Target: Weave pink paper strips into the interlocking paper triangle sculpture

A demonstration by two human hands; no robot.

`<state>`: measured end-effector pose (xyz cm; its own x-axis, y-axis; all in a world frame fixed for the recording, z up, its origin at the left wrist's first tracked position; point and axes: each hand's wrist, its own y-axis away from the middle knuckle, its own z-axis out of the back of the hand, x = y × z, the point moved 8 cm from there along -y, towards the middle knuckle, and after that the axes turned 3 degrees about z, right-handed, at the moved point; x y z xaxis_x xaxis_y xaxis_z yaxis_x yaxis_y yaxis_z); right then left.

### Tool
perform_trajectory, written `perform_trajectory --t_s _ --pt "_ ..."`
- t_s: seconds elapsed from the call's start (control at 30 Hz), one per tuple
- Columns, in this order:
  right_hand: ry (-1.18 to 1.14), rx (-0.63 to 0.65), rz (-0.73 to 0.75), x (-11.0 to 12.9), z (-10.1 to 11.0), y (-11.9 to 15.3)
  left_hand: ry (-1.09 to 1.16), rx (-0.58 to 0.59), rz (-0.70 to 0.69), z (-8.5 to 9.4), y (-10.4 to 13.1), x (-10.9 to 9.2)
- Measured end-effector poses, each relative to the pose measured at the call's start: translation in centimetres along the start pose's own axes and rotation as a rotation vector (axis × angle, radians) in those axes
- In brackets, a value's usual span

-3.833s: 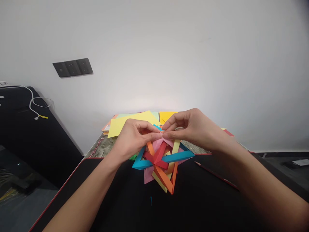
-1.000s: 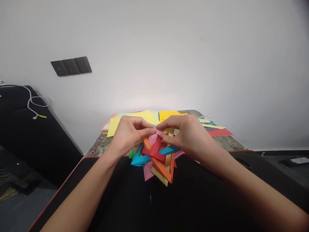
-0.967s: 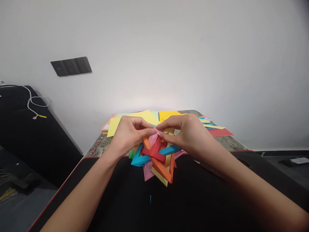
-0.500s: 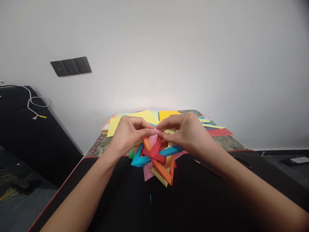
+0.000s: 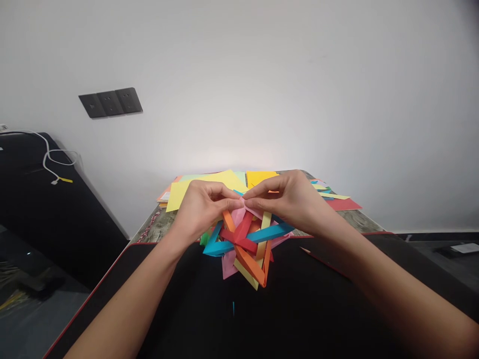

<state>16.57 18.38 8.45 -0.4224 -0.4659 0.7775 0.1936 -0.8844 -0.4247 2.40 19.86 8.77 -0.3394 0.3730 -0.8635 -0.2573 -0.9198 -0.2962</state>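
Note:
A paper origami model [image 5: 245, 242] of interlaced folded strips in red, blue, orange, pink, green and pale yellow is held up above the black desk mat [image 5: 187, 309]. My left hand [image 5: 204, 207] pinches a pink strip at the model's top, thumb against forefinger. From the other side my right hand [image 5: 288, 197] pinches the same pink part, its fingertips almost touching those of the left. The exact fold between the fingertips is hidden. Below the model, a tiny blue paper scrap [image 5: 233, 308] lies on the mat.
Yellow paper sheets [image 5: 177, 194] lie at the back left, with an orange-yellow stack [image 5: 258, 177] beside them. Loose paper strips [image 5: 333, 195] rest on a red sheet [image 5: 346, 204] at the right. A pencil [image 5: 322, 259] lies by my right forearm. Wall sockets [image 5: 111, 103] are behind.
My right hand has shifted slightly up, its thumb straighter along the pink tip, uncovering more of the blue and pale yellow strips and the pencil. The left hand has hardly moved.

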Motion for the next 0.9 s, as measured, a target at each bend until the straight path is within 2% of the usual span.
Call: perform_trajectory --t_s 0.27,0.43,0.67,0.9 --pt "-0.081 0.018 -0.031 -0.03 -0.17 -0.02 -0.039 0.046 0.03 -0.01 0.09 -0.06" --pt "-0.125 0.045 -0.079 -0.6 -0.16 -0.09 -0.096 0.029 0.017 0.11 0.09 -0.19" --pt "-0.125 0.002 -0.047 -0.4 -0.16 -0.13 -0.075 0.053 -0.005 -0.19 0.27 -0.28" --pt "-0.156 0.048 -0.061 -0.66 -0.49 -0.18 -0.08 0.01 0.007 0.02 0.08 -0.23"
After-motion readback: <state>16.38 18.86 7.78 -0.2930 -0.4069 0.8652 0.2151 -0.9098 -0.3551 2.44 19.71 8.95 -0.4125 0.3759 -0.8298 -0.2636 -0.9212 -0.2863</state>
